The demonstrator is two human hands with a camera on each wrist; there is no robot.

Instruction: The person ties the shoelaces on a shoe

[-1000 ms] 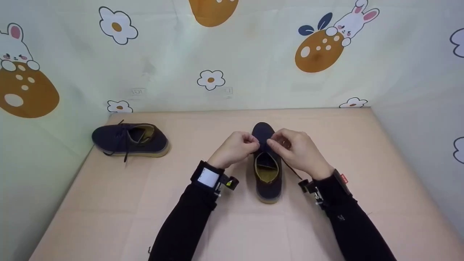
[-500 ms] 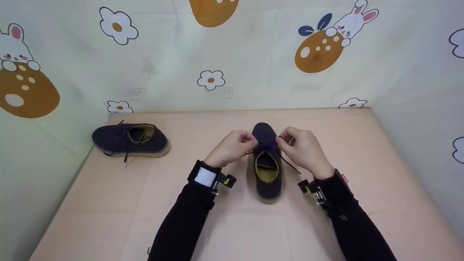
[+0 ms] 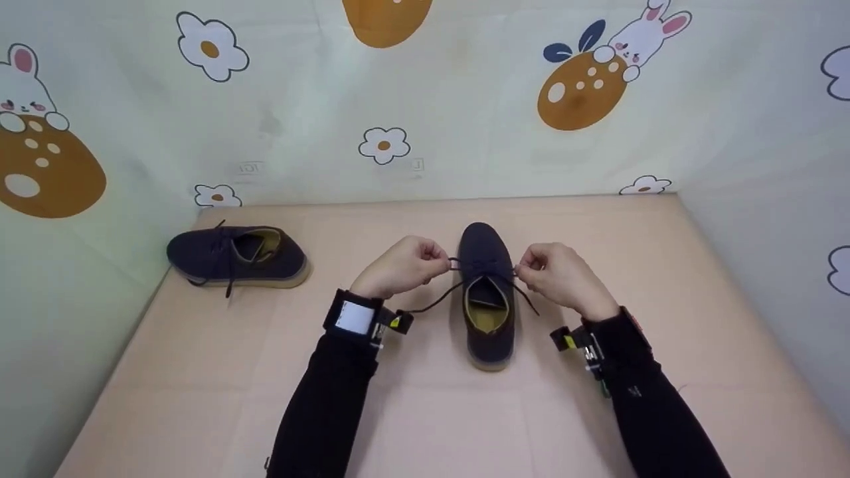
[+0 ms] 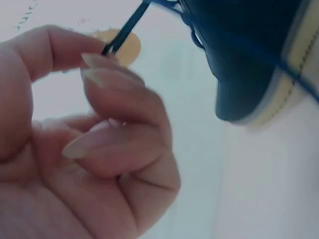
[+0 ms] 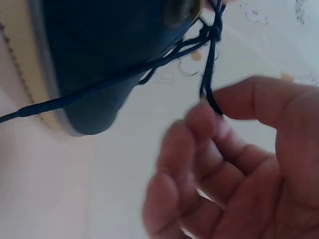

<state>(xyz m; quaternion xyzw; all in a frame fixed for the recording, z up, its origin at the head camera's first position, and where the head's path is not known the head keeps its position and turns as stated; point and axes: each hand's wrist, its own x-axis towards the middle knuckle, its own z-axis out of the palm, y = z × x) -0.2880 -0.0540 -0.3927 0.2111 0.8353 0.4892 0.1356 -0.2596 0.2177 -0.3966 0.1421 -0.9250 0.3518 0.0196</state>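
A dark navy shoe (image 3: pixel 490 345) stands upright on the table, its toe pointing away from me. Across its front lies a knotted dark shoelace (image 5: pixel 211 33) with a loop on each side. My left hand (image 3: pixel 404 267) pinches the left loop between thumb and fingers, to the left of the shoe. On the other side, my right hand (image 3: pixel 564 279) pinches the right loop (image 5: pixel 208 82). Both loops look drawn taut from the knot. The free lace ends (image 3: pixel 435 303) hang down past the shoe's sides, one toward each wrist.
A second navy shoe (image 3: pixel 209 255) with its lace lies sideways at the table's far left, its toe to the left. The pale peach table (image 3: pixel 265 372) meets a patterned cloth wall (image 3: pixel 465 106) at the back and sides.
Both hands have moved apart from over the shoe, the left one farther outward. The lace loops have come into view between them, and a lace end now shows on the left.
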